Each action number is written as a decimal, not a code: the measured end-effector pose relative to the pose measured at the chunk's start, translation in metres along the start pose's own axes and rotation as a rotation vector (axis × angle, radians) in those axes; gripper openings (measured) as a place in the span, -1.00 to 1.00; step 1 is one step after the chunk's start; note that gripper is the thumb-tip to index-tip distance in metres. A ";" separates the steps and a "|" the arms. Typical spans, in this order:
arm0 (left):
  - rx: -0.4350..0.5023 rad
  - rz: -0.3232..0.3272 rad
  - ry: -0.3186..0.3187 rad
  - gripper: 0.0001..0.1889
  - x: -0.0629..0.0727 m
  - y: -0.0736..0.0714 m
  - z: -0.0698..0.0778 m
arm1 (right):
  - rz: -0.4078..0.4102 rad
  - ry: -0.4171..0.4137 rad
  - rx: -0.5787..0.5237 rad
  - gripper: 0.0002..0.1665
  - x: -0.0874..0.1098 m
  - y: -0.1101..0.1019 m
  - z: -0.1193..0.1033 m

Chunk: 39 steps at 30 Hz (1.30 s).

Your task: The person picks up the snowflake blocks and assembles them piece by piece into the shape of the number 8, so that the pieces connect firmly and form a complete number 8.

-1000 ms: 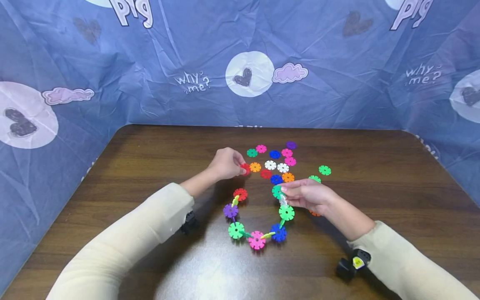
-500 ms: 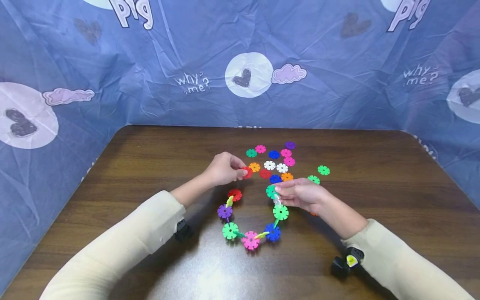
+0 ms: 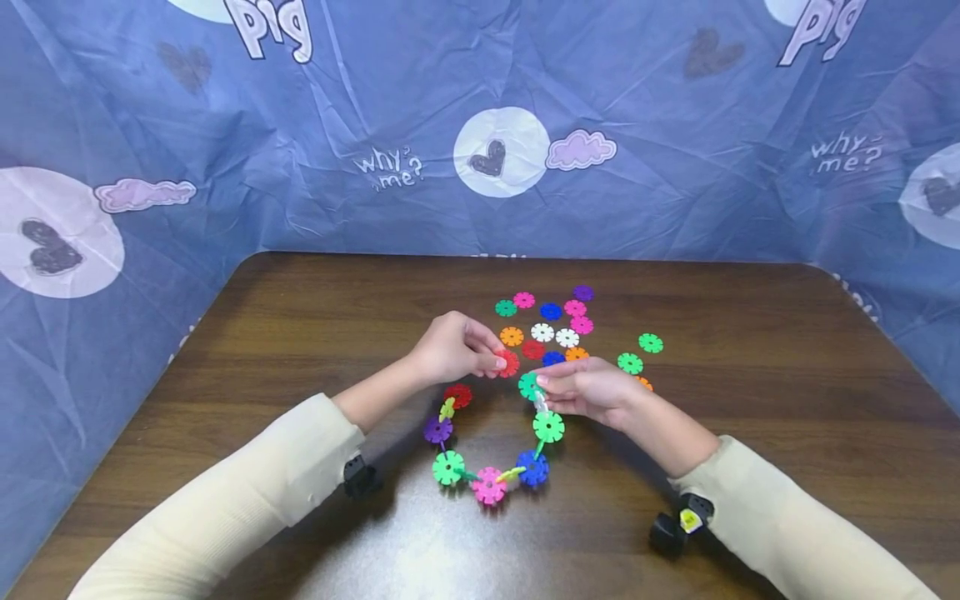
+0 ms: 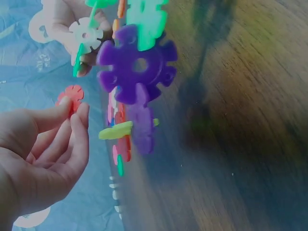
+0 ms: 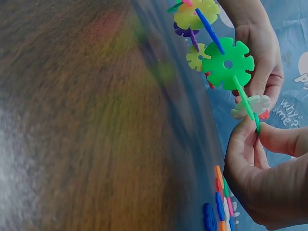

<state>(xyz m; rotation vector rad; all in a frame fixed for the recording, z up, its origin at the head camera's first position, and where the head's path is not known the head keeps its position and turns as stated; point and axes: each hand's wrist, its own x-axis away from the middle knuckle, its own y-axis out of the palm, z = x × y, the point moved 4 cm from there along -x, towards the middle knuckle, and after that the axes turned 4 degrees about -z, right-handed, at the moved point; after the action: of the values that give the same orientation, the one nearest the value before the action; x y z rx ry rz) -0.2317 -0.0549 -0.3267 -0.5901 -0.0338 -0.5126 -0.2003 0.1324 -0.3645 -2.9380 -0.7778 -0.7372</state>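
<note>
My left hand [image 3: 453,350] pinches a red notched disc [image 3: 507,362] between thumb and fingertips; the disc shows at the fingertips in the left wrist view too. With thumb and fingers, my right hand [image 3: 596,390] grips the teal disc [image 3: 528,385] at one end of a chain of interlocked discs. From there the chain curves in a U through a white disc [image 5: 250,107], a green disc [image 3: 549,427], a blue disc [image 3: 533,469], a pink disc [image 3: 489,487] and a purple disc [image 3: 438,429]. Its other end is a red disc [image 3: 457,396], below my left hand.
Loose discs in several colours lie flat beyond the hands, among them a white disc [image 3: 542,332] and an orange disc [image 3: 512,336]. Right of them sits a green disc [image 3: 650,342]. The brown wooden table [image 3: 337,292] ends at a blue printed cloth [image 3: 405,217].
My left hand has carried the red disc right and nearer, toward the teal disc. My right hand has shifted left, and the chain has swung left with it.
</note>
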 end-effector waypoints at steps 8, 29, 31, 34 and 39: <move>-0.099 -0.042 0.120 -0.88 0.001 -0.001 0.004 | 0.001 0.017 0.011 -0.47 -0.001 0.002 -0.001; -0.216 0.017 0.312 -0.90 0.008 0.009 0.013 | 0.090 0.051 0.000 -0.47 0.000 0.009 -0.005; -0.169 0.010 0.283 -0.90 0.007 0.007 0.011 | 0.084 0.048 -0.002 -0.47 -0.001 0.009 -0.005; -0.111 -0.003 0.249 -0.90 0.006 0.004 0.008 | 0.030 0.031 -0.017 -0.58 -0.001 0.008 -0.007; -0.133 -0.012 0.282 -0.90 0.005 0.002 0.010 | -0.053 0.018 -0.032 -0.82 0.001 0.005 -0.012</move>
<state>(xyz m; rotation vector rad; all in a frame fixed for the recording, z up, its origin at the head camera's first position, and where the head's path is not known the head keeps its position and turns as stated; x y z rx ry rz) -0.2255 -0.0503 -0.3182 -0.6429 0.2662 -0.6087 -0.2026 0.1268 -0.3525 -2.9449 -0.8533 -0.7858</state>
